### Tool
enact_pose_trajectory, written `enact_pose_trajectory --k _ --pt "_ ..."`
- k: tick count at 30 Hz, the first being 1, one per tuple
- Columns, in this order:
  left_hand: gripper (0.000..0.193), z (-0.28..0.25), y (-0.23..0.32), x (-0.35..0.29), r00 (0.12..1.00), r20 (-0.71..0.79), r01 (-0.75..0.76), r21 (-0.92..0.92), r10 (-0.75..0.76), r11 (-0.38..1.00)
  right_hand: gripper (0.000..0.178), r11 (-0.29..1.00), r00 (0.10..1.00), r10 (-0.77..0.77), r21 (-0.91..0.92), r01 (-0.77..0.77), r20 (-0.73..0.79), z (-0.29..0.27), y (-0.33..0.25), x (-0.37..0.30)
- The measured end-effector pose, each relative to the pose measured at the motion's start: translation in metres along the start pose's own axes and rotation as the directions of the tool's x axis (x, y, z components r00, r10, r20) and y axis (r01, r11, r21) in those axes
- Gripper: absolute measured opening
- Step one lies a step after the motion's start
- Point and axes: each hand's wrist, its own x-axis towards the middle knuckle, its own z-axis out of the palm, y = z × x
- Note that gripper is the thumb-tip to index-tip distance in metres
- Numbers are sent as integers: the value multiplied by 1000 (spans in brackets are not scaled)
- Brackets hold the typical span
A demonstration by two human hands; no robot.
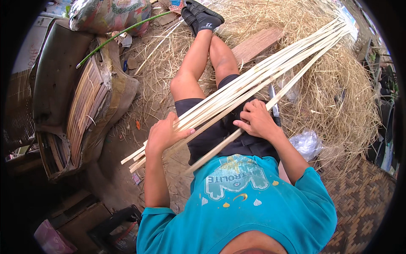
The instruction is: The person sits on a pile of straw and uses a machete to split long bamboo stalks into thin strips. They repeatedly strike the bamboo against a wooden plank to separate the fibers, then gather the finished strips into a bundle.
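Left hand (163, 132) clasps the pale bamboo strip bundle (237, 91), thumb across its top; the bundle slants over the lap toward the far right. Right hand (258, 120) curls closed over a single strip (215, 154). Judgement: handling is best with the bundle steady, the lone strip held apart, and fingers not sliding along raw edges. Strips: long, narrow, cream-coloured, converging at the far end. Just beyond the right hand: knife (275, 102); farther right, straw-coloured shavings (338, 114).

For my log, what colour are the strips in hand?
The strips are pale cream, best seen in the head view.
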Motion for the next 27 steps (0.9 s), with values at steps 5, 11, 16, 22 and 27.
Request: enact_pose_trajectory --k 5,11,16,22,27 --pt "74 -17 5 -2 991 -131 14 26 -10 1000 21 993 1000 29 111 -29 -4 -8 0 -8" --pt "65 25 -27 23 992 -124 -39 -158 20 987 30 996 961 -84 11 90 -263 14 4 27" --pt "70 35 -26 21 965 -244 -142 -190 93 972 26 993 971 -104 -76 89 -216 22 5 32" --pt "33 58 9 14 713 -561 -421 135 420 897 24 999 994 34 -16 -32 108 -3 12 34" --pt "13 81 27 16 719 -516 -484 108 465 868 14 985 952 -97 107 133 -289 15 12 46"
